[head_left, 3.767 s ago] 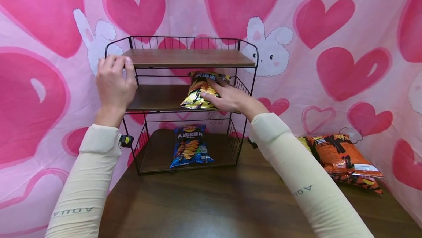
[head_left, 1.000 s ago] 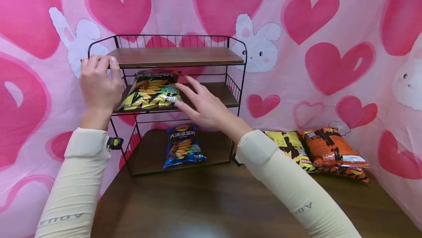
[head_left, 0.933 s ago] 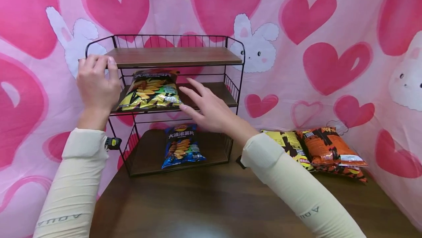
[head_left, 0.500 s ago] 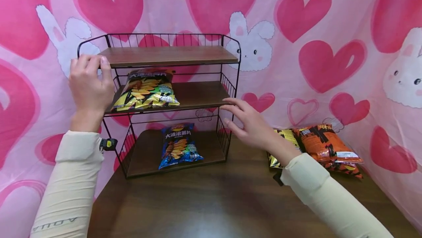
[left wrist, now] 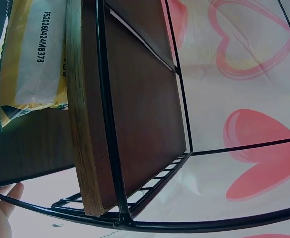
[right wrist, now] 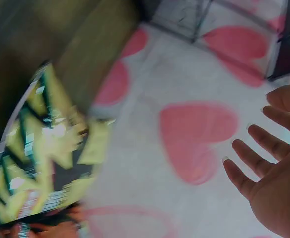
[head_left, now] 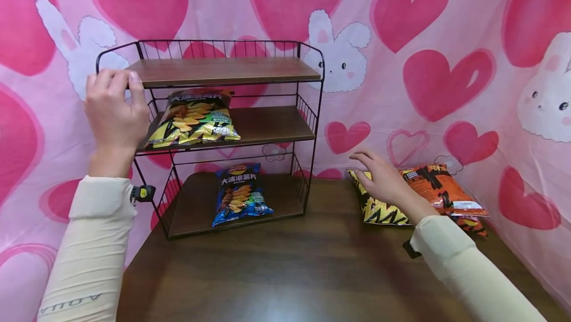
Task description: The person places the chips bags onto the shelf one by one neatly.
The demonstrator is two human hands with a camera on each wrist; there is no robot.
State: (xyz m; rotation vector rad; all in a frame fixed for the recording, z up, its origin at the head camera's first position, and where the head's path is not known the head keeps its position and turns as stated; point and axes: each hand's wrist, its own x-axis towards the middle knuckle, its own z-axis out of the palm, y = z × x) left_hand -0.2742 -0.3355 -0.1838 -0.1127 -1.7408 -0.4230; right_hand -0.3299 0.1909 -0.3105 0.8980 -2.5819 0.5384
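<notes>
My left hand (head_left: pixel 117 114) grips the front left corner of the black wire shelf rack (head_left: pixel 308 136) at its top shelf. In the left wrist view only a little of the left hand (left wrist: pixel 0 215) shows beside the rod. A yellow and black chip bag (head_left: pixel 196 119) leans at the left of the middle shelf. On the bottom shelf lies a blue chip bag (head_left: pixel 241 195). My right hand (head_left: pixel 385 179), fingers spread and holding nothing, is over another yellow chip bag (head_left: pixel 379 210) on the table. In the right wrist view the right hand (right wrist: pixel 271 178) is apart from that bag.
Orange chip bags (head_left: pixel 441 188) lie to the right of the yellow one, one on top of another. The brown table (head_left: pixel 258 262) reaches from the rack toward me. A pink heart-patterned cloth (head_left: pixel 428 89) hangs behind everything.
The yellow chip bag slid from the right to the left of the middle shelf. My right hand then left it and moved right and down to the table bags. My left hand stayed on the rack.
</notes>
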